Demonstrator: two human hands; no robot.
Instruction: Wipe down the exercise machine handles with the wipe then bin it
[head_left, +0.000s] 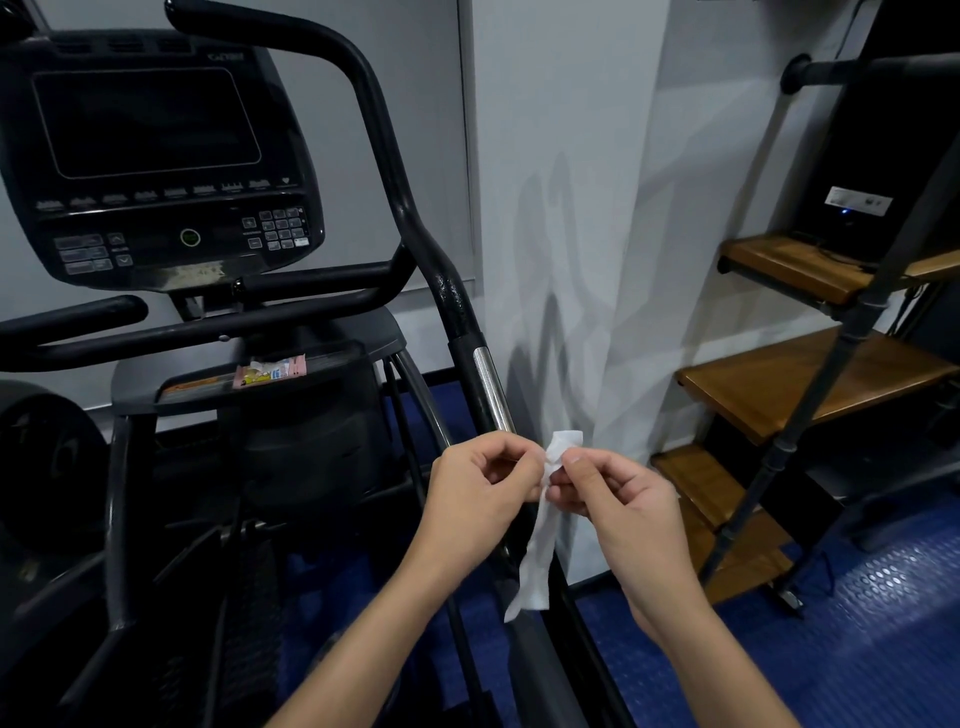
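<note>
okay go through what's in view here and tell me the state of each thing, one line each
Wipe: still folded into a narrow strip, hanging down, pinched at its top.
Left hand: pinching the wipe's top.
Right hand: pinching the wipe's top.
Machine handle: untouched by either hand.
Console screen: dark.
Wooden shelves: middle shelf bare.

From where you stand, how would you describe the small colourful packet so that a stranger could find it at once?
Start at the exercise machine on the left, with its big dark console screen. Below the console and the black handlebars sits a grey ledge. The packet lies flat on that ledge; it is the only pink, yellow and white thing among black and grey parts.
</note>
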